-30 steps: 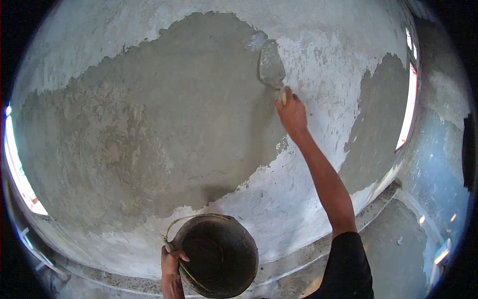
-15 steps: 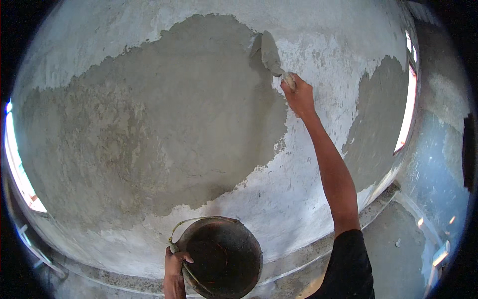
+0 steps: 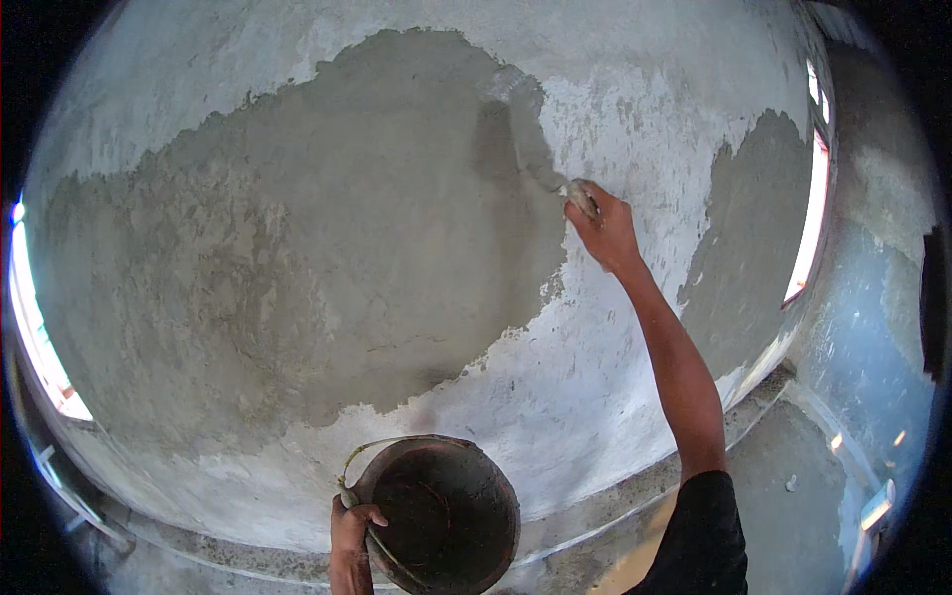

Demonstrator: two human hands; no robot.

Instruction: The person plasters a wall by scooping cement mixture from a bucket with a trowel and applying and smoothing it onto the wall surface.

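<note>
My right hand (image 3: 603,226) is closed round the handle of a trowel (image 3: 536,159). The trowel's grey blade lies against the wall near the right edge of a large grey patch of wet plaster (image 3: 397,198), and it blends with that plaster. Down at the lower middle, my left hand (image 3: 351,526) grips the wire handle of a dark bucket (image 3: 446,516). Its round mouth faces up toward me; the inside is dark and shows a little residue.
Whitish bare wall (image 3: 615,337) borders the wet patch on the right and below. Another grey plaster patch (image 3: 756,213) lies farther right, beside a bright window opening (image 3: 811,223). A second bright opening (image 3: 42,327) is at the far left. A ledge (image 3: 595,531) runs along the wall's foot.
The trowel has moved down along the wall with my right hand, leaving fresh plaster at the patch's upper right edge. The bucket and left hand have barely shifted.
</note>
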